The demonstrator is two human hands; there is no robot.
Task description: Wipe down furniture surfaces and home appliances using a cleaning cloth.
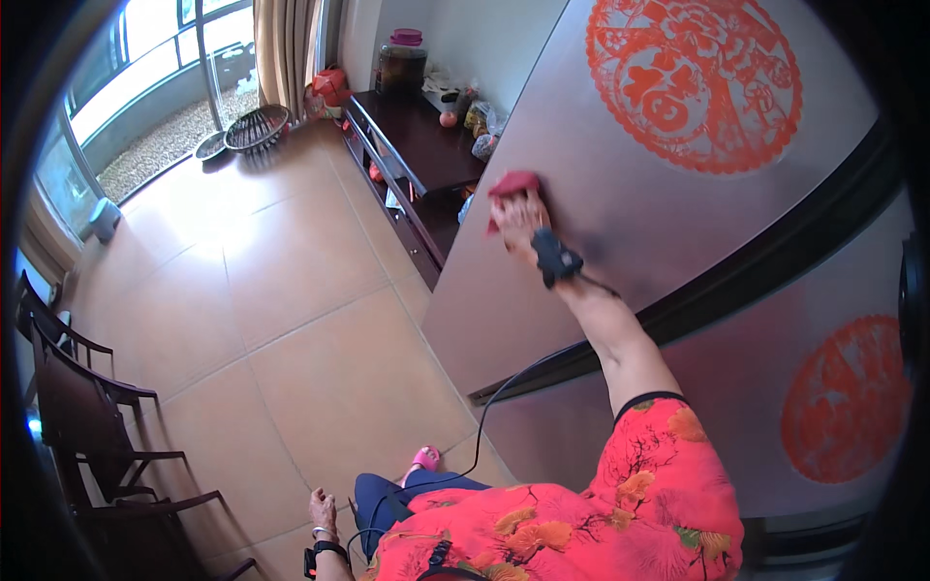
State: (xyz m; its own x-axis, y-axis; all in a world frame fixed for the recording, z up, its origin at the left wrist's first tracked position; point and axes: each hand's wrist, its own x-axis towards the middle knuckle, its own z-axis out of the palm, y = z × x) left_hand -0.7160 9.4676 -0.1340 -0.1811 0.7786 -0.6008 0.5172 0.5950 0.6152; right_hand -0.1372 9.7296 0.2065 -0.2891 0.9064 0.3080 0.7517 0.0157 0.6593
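Note:
My right hand [522, 221] presses a folded red cloth [517, 183] flat against the smooth, greyish-pink door [523, 305] of what looks like a refrigerator. A black device is strapped to that wrist. Above and right of the cloth, a round red paper-cut decoration [697, 87] is stuck on the same door. My left hand [322, 510] hangs low beside my leg, over the floor. Its fingers are curled in, with nothing seen in them. It wears a bracelet and a black wrist device.
A dark wooden cabinet [421, 138] with jars and bags stands beyond the door. Dark wooden chairs [80, 407] line the left side. Baskets [256, 129] sit near the glass door. A black cable [479, 436] loops between my body and right arm. A second door panel [726, 407] is at right.

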